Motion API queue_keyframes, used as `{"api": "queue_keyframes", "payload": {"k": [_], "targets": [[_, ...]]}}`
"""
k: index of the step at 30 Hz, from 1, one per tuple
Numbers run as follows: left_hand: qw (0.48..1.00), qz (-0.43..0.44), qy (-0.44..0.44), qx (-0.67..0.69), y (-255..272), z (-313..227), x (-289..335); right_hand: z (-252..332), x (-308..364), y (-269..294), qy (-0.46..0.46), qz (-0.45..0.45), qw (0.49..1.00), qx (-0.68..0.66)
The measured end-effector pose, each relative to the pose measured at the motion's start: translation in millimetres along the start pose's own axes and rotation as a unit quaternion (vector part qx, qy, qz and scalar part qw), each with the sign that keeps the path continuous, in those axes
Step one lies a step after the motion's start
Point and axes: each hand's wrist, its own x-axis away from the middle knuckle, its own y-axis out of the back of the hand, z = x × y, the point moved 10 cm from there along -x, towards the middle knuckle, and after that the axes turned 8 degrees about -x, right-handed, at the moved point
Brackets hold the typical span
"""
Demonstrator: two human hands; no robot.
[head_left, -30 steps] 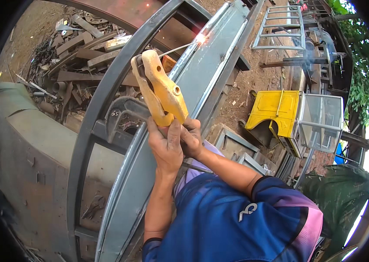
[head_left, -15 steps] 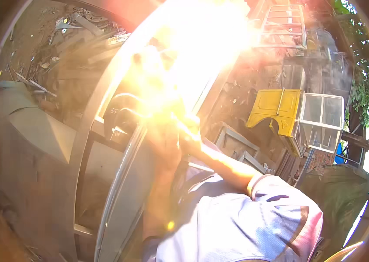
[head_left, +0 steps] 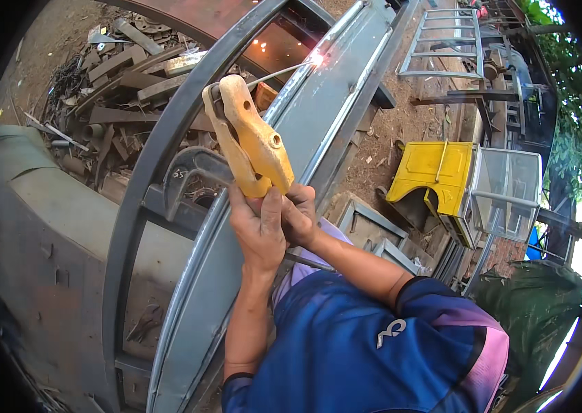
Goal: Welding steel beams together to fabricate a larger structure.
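Note:
Both hands are wrapped round the handle end of a yellow welding electrode holder (head_left: 263, 141). My left hand (head_left: 258, 227) closes on it from the left, and my right hand (head_left: 300, 215) grips close against it on the right. A thin welding rod (head_left: 278, 73) sticks out of the holder's jaws. Its far end meets the edge of a long grey metal panel (head_left: 236, 275), where a small bright glow (head_left: 317, 60) shows and a few sparks fly to the left. Left of my hands, a dark curved clamp-like piece (head_left: 181, 180) sits against the frame.
A dark steel frame (head_left: 120, 275) runs along the panel's left side. Beyond it lies a heap of scrap metal (head_left: 122, 86). To the right stand a yellow cabinet-like panel (head_left: 435, 168), a glazed case (head_left: 508, 182) and a ladder-like metal frame (head_left: 442, 45).
The broad white-orange glare over my hands and the panel has shrunk to a small glow at the rod's tip. My hands keep nearly the same place on the holder.

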Motion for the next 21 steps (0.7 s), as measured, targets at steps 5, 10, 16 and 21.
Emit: {"api": "queue_keyframes", "payload": {"k": [5, 10, 16, 21], "targets": [[1.000, 0.011, 0.008, -0.008, -1.5, 1.1, 0.0, -0.4, 0.5, 1.2, 0.005, -0.007, 1.000, -0.020], [1.000, 0.010, 0.004, -0.009, -1.2, -1.4, -0.2, -1.9, 1.2, 2.4, -0.001, -0.011, 1.000, -0.025], [1.000, 0.004, 0.004, -0.008, -0.9, -2.7, -0.4, -1.7, 0.6, 1.9, -0.008, -0.009, 1.000, -0.021], [0.999, 0.025, 0.030, -0.018, -4.2, 1.3, -2.0, -10.7, 3.4, 5.2, -0.024, -0.037, 0.997, -0.057]]}}
